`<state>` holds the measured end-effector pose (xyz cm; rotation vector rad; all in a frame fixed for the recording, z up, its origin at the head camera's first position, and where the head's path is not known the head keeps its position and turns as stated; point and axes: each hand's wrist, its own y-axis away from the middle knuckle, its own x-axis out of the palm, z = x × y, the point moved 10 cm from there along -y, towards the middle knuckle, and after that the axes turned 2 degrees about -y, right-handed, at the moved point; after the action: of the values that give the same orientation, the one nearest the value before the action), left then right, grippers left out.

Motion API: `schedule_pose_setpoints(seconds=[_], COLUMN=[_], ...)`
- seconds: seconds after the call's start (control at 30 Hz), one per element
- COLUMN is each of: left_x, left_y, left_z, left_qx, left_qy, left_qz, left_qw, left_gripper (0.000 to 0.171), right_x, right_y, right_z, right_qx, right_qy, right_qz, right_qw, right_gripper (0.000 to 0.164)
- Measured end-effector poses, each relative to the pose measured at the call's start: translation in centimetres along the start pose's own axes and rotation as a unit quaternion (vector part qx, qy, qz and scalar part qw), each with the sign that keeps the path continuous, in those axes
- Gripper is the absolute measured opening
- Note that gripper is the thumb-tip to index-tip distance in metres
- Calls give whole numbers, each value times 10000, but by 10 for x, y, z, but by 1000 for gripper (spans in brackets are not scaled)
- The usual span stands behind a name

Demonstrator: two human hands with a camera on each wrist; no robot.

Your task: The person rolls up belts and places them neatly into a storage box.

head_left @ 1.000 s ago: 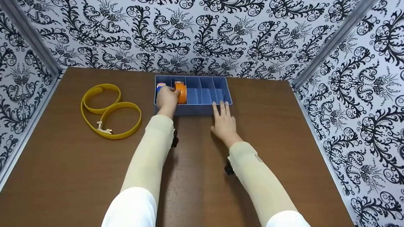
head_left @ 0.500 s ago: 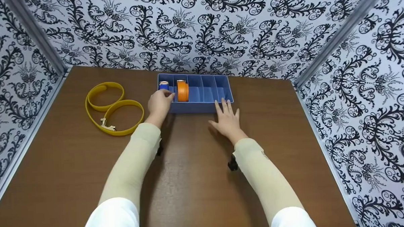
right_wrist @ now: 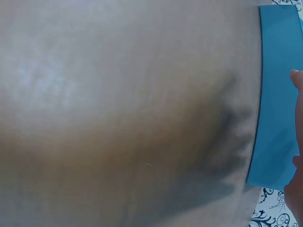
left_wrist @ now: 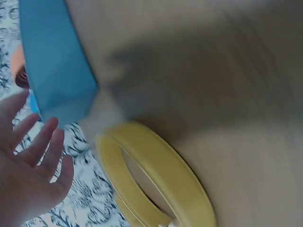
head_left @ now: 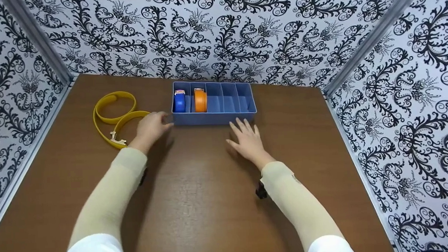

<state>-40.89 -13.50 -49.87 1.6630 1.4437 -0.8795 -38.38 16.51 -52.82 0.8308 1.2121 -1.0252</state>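
Left hand (head_left: pixel 152 126) is hovering between the yellow belt (left_wrist: pixel 163 163) and the tray (head_left: pixel 213 119), fingers relaxed, holding nothing. Right hand (head_left: pixel 250 143) is pointing its splayed fingers at the tray's front wall, also gripping nothing (can't tell if the tips are touching).

What's bugging me: the belt is sitting on the table (head_left: pixel 196 179) left of the tray in 2 loose loops, so tugging just 1 could drag the other along or leave a tail flopping. The buckle (head_left: pixel 113 137) is sticking out low on the left, so it could be snagging on the strap. Bumping the tray corner could jostle the blue roll (head_left: pixel 180 103) and orange roll (head_left: pixel 200 101) sitting in compartments 1 and 2 from the left.

Looks-wise, the belt is showing a smooth yellow face with thin dark edges, mostly standing on its side, and the buckle is glinting pale gold.
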Motion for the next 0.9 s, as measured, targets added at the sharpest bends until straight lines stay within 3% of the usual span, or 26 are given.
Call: schedule_pose_setpoints(seconds=[0.13,0.27,0.43,0.57,0.67,0.9], left_x=[-5,-7,-9,-12,-11,-12], left_y=[13,25,39,45,46,46], left_z=[17,36,60,80,93,100], left_qx=[227,211,144,0,-179,-317], left_qy=[-601,-750,-816,-611,-345,-194], left_qz=[-12,5,161,246,344,124], left_qw=[9979,9970,9964,9978,9987,9992], left_gripper=[65,74,87,95,101,112], right_x=[11,25,39,47,48,45], right_y=[7,17,28,31,29,25], right_z=[6,11,9,7,10,16], right_qx=[-147,-248,125,509,619,951], right_qy=[67,-128,-380,-275,-297,-393], right_qz=[235,739,1333,1692,1878,2177], right_qw=[9996,9969,9903,9839,9798,9706], right_gripper=[71,74,92,106,108,111])
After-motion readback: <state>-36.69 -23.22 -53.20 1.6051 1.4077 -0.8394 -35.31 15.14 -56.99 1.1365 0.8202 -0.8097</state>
